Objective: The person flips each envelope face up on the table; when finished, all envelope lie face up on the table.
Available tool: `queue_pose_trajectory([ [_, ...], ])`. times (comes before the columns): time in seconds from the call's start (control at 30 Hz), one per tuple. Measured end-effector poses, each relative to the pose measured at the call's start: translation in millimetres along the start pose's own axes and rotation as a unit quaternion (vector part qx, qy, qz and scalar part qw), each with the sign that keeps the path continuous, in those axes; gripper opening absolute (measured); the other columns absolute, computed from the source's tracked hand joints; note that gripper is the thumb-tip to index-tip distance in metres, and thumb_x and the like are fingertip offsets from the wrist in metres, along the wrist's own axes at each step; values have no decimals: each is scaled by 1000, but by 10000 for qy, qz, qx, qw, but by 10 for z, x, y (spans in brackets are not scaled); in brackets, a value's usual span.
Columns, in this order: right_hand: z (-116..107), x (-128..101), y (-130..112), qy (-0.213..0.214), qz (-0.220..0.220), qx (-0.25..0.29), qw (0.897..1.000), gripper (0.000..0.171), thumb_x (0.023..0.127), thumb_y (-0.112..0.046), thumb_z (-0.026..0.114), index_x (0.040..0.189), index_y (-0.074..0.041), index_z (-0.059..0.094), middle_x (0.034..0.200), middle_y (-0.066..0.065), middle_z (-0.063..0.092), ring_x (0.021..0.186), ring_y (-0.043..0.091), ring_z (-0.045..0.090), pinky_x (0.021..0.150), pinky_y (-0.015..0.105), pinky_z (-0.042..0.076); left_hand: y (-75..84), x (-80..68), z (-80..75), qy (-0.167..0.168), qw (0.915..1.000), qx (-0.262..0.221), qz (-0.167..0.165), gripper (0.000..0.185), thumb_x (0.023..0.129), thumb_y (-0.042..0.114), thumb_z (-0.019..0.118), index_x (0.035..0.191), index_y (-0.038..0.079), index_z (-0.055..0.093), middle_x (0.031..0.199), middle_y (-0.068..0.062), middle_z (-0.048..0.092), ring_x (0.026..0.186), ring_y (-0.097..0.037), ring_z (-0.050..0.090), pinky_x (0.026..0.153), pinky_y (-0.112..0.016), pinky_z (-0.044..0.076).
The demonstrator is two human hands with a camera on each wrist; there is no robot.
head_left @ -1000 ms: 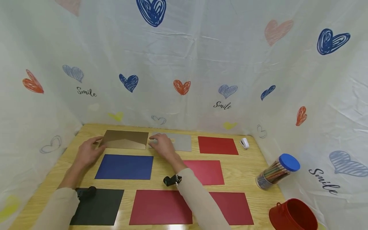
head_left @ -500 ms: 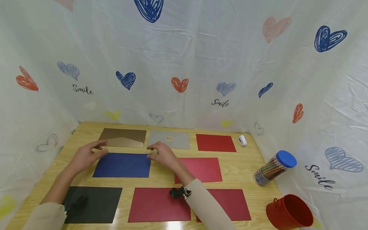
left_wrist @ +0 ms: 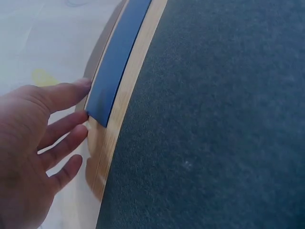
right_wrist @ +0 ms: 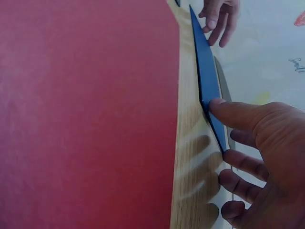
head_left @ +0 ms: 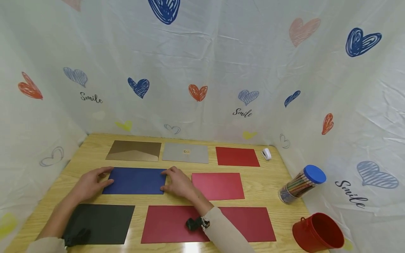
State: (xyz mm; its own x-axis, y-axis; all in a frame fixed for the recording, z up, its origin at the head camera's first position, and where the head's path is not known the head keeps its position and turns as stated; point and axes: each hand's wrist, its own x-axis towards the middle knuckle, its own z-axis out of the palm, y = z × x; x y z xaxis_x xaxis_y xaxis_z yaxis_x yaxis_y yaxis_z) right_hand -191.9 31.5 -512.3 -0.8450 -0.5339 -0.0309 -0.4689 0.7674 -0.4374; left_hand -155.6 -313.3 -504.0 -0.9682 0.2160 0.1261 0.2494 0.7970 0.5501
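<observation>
Looking down from the head view, we see both hands have come back from the far row since a second ago: then they rested at the gold envelope (head_left: 134,150) and the grey envelope (head_left: 185,153), now they flank the blue envelope (head_left: 135,180) in the middle row. Our left hand (head_left: 90,183) lies at its left edge and our right hand (head_left: 178,182) at its right edge, fingers relaxed and touching the card, clamped on nothing. The blue envelope lies flat on the desk (head_left: 269,182), just nearer us than the gold one. Around it we see a black sheet (head_left: 101,223), four red sheets, the nearest (head_left: 171,225) under our right sleeve, a small white stapler (head_left: 267,154), a pencil jar with a blue lid (head_left: 302,184) and a red bucket (head_left: 317,233). A white cloth printed with hearts (head_left: 202,70) walls the desk on three sides.

From the left wrist view, our left hand (left_wrist: 33,148) spreads its fingers, the tips meeting the corner of the blue envelope (left_wrist: 112,71); the black sheet (left_wrist: 214,119) fills the frame.

From the right wrist view, our right hand (right_wrist: 259,157) presses its thumb on the edge of the blue envelope (right_wrist: 206,76), which lifts slightly off the wood; a red sheet (right_wrist: 86,114) covers the left, and our left hand (right_wrist: 220,14) shows beyond.
</observation>
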Motion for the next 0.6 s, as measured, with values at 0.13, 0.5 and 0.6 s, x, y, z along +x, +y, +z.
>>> queue_pose_trajectory([
  [0.13,34,-18,12,103,-90,-103,9999,56,89,-44,77,138,-25,61,134,-1,54,118,16,57,91,29,50,-17,-15,5,137,9999,-18,96,51,90,15,76,129,-13,58,123,-33,63,103,-48,65,86,-61,49],
  [0.5,53,-34,23,182,-112,-230,9995,55,89,-46,76,138,-26,62,135,-3,54,116,14,56,89,28,49,-88,-60,28,260,9996,40,87,40,87,4,75,124,-9,64,119,-32,65,100,-46,66,83,-58,51],
  [0.6,54,-31,35,155,-150,-287,9994,55,89,-47,76,138,-26,63,135,-3,53,116,14,56,90,27,49,-100,-75,26,369,9992,62,162,37,86,0,75,122,-6,67,117,-30,66,98,-43,67,78,-50,54],
])
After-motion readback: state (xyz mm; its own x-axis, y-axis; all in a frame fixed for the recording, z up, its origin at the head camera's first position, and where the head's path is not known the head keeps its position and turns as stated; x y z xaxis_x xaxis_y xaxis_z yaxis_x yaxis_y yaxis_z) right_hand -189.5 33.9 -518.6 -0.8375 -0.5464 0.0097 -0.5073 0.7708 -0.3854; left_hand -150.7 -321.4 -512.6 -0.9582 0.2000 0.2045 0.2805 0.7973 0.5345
